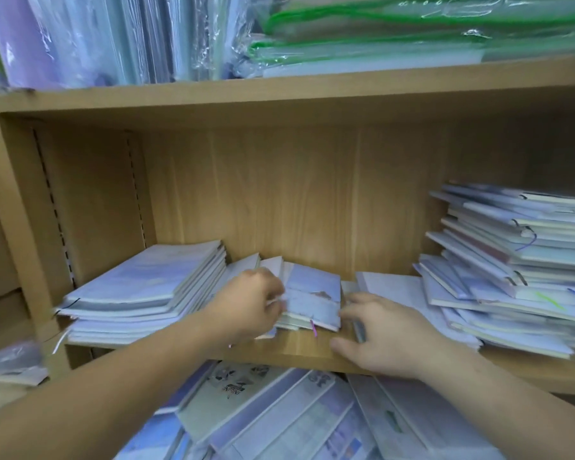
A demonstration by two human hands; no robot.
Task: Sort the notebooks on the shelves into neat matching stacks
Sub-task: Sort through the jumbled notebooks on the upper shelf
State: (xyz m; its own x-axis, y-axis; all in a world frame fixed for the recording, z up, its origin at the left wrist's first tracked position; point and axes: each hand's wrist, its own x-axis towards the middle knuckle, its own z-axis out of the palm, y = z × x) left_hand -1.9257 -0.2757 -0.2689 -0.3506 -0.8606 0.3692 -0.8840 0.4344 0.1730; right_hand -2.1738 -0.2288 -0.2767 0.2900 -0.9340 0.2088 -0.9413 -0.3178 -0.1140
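Note:
A small stack of pale blue notebooks (pixel 312 298) lies in the middle of the wooden shelf (pixel 299 353), with a pink ribbon hanging from its front edge. My left hand (pixel 249 303) grips the stack's left side, fingers curled round the edge. On the stack's right side my right hand (pixel 385 333) has its fingertips against the edge and its thumb low by the shelf front. A neat pile of larger blue notebooks (pixel 143 290) sits on the left. A tall, untidy pile of notebooks (pixel 512 270) fills the right end.
The upper shelf holds plastic-wrapped folders (pixel 90 38) and green-edged pouches (pixel 412 31). Below the shelf edge, several notebooks (pixel 296 419) lie slanted and overlapping. A flat white notebook (pixel 392 290) lies behind my right hand.

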